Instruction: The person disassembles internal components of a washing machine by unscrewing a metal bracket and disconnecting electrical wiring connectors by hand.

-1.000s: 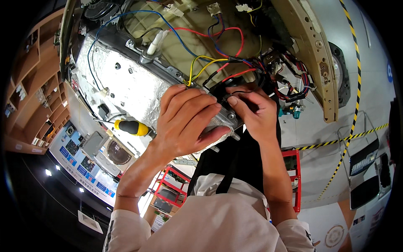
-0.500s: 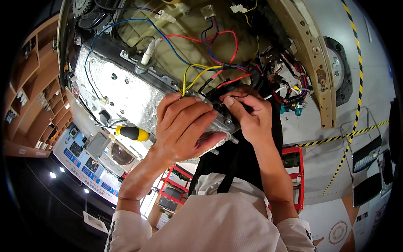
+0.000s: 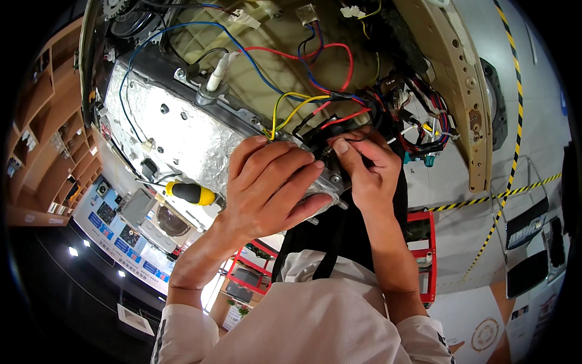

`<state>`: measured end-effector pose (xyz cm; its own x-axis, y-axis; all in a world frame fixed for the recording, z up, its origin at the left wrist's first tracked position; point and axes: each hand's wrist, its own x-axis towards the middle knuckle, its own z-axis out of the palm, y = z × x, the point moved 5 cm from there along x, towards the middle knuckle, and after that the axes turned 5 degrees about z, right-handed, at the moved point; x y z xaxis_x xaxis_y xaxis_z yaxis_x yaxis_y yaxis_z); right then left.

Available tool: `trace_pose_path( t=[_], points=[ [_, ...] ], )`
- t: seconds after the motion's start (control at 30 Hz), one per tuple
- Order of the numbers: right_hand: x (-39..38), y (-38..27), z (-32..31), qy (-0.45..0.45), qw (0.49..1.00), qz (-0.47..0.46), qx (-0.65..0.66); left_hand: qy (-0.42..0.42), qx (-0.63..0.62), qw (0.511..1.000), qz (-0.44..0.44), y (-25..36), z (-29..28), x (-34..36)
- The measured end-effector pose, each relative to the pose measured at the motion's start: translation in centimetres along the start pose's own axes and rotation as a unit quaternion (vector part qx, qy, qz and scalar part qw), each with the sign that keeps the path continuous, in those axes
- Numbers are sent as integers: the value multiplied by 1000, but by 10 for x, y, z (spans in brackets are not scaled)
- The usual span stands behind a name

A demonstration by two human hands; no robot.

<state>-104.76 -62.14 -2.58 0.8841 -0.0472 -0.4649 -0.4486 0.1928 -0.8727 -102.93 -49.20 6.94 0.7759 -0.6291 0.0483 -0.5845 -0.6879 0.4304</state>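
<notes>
A long unit covered in silver foil, with a dark metal housing [image 3: 233,115] along its far edge, lies in front of me. My left hand [image 3: 267,188] is wrapped over the near right end of this unit, fingers bent across the top and thumb along the near edge. Beside it my right hand [image 3: 370,173] pinches at a thin black wire [image 3: 357,140] between thumb and forefinger; the wire's end is hidden. Yellow wires [image 3: 297,110] rise just beyond my left fingertips. A red wire [image 3: 345,116] passes above my right hand. On the foil's near side is a yellow and black screwdriver handle [image 3: 191,193].
A blue wire [image 3: 242,51] arcs over the unit. At the right hangs a bundled wiring harness [image 3: 427,130] beside a beige metal frame [image 3: 464,79]. A red-framed cart [image 3: 431,255] stands below right, wooden shelves [image 3: 57,139] at far left, chairs [image 3: 527,273] at far right.
The view has shifted slightly, so the frame and harness sit a little further right. Both hands keep nearly the same places on the unit and wire.
</notes>
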Motion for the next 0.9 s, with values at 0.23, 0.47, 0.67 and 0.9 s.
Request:
trace_pose_path(
  t=[0.23,0.47,0.67,0.9],
  points=[
    [-3,-2,0,34,998,-46,-15,-3,0,1000,2,1,1,-2],
    [-4,-2,-1,63,998,-10,-8,-14,-21,1000,2,0,-2,7],
    [-2,-6,1,68,997,-27,-22,12,-23,999,19,-1,-4,12],
    [-4,-2,-2,77,996,-31,17,-132,68,989,21,6,-14,47]
  ],
)
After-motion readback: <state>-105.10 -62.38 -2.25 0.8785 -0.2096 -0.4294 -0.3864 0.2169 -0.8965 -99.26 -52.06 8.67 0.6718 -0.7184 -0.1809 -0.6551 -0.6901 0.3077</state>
